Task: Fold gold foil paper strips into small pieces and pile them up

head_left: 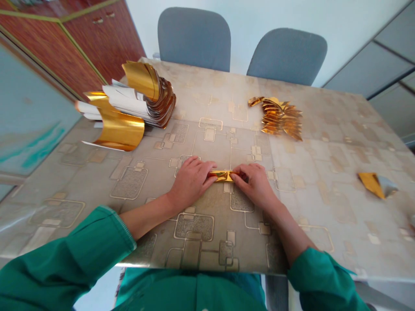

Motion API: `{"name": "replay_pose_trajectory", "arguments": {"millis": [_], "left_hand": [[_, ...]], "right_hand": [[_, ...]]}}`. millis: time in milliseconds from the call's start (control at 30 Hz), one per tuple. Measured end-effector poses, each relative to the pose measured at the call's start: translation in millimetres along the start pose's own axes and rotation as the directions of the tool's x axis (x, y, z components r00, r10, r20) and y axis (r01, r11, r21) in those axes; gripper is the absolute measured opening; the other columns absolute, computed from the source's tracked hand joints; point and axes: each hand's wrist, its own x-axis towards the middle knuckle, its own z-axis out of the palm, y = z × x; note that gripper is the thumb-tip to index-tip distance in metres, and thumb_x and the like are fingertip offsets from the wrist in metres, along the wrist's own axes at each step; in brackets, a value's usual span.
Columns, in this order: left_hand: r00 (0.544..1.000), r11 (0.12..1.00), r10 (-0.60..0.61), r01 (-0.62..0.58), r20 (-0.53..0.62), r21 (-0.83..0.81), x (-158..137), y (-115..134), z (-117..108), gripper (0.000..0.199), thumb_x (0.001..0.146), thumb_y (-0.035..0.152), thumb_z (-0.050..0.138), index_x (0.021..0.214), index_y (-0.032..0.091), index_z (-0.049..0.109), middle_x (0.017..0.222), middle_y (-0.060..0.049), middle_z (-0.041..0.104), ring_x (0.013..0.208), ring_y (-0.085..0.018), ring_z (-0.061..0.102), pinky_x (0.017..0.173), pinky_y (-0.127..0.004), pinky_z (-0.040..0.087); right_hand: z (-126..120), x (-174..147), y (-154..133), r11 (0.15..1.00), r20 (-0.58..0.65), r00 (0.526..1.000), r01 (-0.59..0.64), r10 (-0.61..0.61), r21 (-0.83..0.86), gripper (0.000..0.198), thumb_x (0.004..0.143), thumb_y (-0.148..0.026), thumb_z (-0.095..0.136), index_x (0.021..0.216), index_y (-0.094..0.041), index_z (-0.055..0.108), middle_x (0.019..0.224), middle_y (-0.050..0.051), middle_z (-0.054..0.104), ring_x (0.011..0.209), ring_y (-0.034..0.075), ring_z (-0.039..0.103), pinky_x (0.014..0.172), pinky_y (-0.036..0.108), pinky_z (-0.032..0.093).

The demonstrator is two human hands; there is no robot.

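A narrow folded strip of gold foil paper [222,176] lies crosswise just above the tabletop in front of me. My left hand [193,179] pinches its left end between thumb and fingers. At the right end, my right hand [253,182] grips the strip with thumb and curled fingers. Only the shiny middle of the strip shows; both ends are hidden under the fingers. Beyond the left hand stands a thick stack of curled gold paper sheets [142,82] with white backs. Past the right hand sits a cluster of folded gold paper pieces [281,116].
A patterned beige cloth [207,242] covers the table. One gold and silver scrap [376,185] lies at the right. Two grey chairs [194,39] stand against the far side. A reddish wooden cabinet [100,43] is behind the table's left corner.
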Motion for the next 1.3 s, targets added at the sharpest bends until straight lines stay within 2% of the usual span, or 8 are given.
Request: {"name": "replay_pose_trajectory", "arguments": {"millis": [167, 433, 567, 667, 767, 867, 1067, 1300], "left_hand": [[1.0, 1.0, 0.008, -0.008, 0.004, 0.03, 1, 1, 0, 0.024, 0.091, 0.03, 0.068, 0.112, 0.019, 0.061, 0.092, -0.003, 0.073, 0.089, -0.022, 0.065, 0.106, -0.046, 0.041], [0.999, 0.992, 0.035, -0.034, -0.009, 0.118, 3, -2, -2, 0.019, 0.093, 0.031, 0.064, 0.107, 0.017, 0.064, 0.096, -0.006, 0.071, 0.093, -0.024, 0.064, 0.104, -0.049, 0.042], [0.975, 0.965, 0.219, -0.21, -0.039, 0.157, -4, 7, -6, 0.018, 0.099, 0.024, 0.054, 0.111, 0.017, 0.066, 0.115, -0.009, 0.069, 0.107, -0.023, 0.062, 0.111, -0.047, 0.036], [0.947, 0.937, 0.315, -0.321, 0.064, 0.138, -17, 22, -5, 0.035, 0.101, 0.028, 0.049, 0.132, 0.012, 0.056, 0.14, -0.012, 0.058, 0.13, -0.025, 0.051, 0.118, -0.045, 0.026], [0.935, 0.936, 0.308, -0.331, 0.179, 0.119, -31, 34, -2, 0.063, 0.098, 0.052, 0.051, 0.141, 0.005, 0.048, 0.152, -0.017, 0.044, 0.142, -0.03, 0.039, 0.12, -0.047, 0.022], [0.933, 0.942, 0.272, -0.308, 0.233, 0.134, -37, 37, 2, 0.076, 0.095, 0.059, 0.051, 0.145, 0.003, 0.041, 0.156, -0.02, 0.037, 0.146, -0.031, 0.033, 0.12, -0.046, 0.022], [0.937, 0.95, 0.253, -0.288, 0.242, 0.119, -38, 35, 4, 0.073, 0.097, 0.057, 0.049, 0.146, 0.003, 0.04, 0.156, -0.02, 0.037, 0.146, -0.03, 0.033, 0.119, -0.042, 0.023], [0.944, 0.966, 0.221, -0.247, 0.246, 0.076, -32, 36, 2, 0.071, 0.096, 0.055, 0.052, 0.147, 0.007, 0.04, 0.15, -0.018, 0.047, 0.14, -0.03, 0.042, 0.117, -0.046, 0.026]], "right_hand": [[5, 0, -3, 0.995, -0.082, 0.996, -0.045, 0.038, -0.088, 0.015, 0.09, -0.03, 0.063, 0.077, -0.022, 0.065, 0.072, -0.001, 0.064, 0.074, 0.018, 0.053, 0.079, 0.034, 0.031], [8, 1, -6, 0.985, -0.106, 0.993, -0.067, 0.05, -0.159, 0.014, 0.087, -0.027, 0.066, 0.074, -0.021, 0.065, 0.07, -0.002, 0.064, 0.074, 0.018, 0.053, 0.085, 0.035, 0.029], [8, 1, -7, 0.983, -0.113, 0.992, -0.068, 0.049, -0.172, 0.014, 0.088, -0.026, 0.065, 0.074, -0.021, 0.065, 0.071, -0.001, 0.065, 0.075, 0.018, 0.053, 0.086, 0.035, 0.029], [8, 1, -8, 0.981, -0.114, 0.992, -0.072, 0.052, -0.179, 0.015, 0.088, -0.026, 0.064, 0.074, -0.021, 0.065, 0.072, 0.0, 0.065, 0.076, 0.018, 0.054, 0.086, 0.035, 0.029], [7, 1, -8, 0.981, -0.107, 0.992, -0.081, 0.063, -0.175, 0.013, 0.087, -0.026, 0.065, 0.075, -0.021, 0.066, 0.072, 0.0, 0.065, 0.076, 0.019, 0.054, 0.085, 0.035, 0.03], [8, 1, -8, 0.981, -0.114, 0.991, -0.086, 0.066, -0.173, 0.014, 0.087, -0.025, 0.065, 0.074, -0.021, 0.066, 0.071, 0.0, 0.065, 0.075, 0.019, 0.054, 0.087, 0.035, 0.03], [9, 2, -7, 0.981, -0.121, 0.991, -0.08, 0.059, -0.178, 0.014, 0.086, -0.026, 0.068, 0.073, -0.021, 0.065, 0.07, -0.001, 0.065, 0.075, 0.019, 0.054, 0.087, 0.036, 0.03], [7, 3, -8, 0.975, -0.096, 0.993, -0.092, 0.074, -0.2, 0.014, 0.085, -0.026, 0.069, 0.073, -0.021, 0.065, 0.071, -0.001, 0.066, 0.074, 0.019, 0.053, 0.084, 0.035, 0.03]]}}
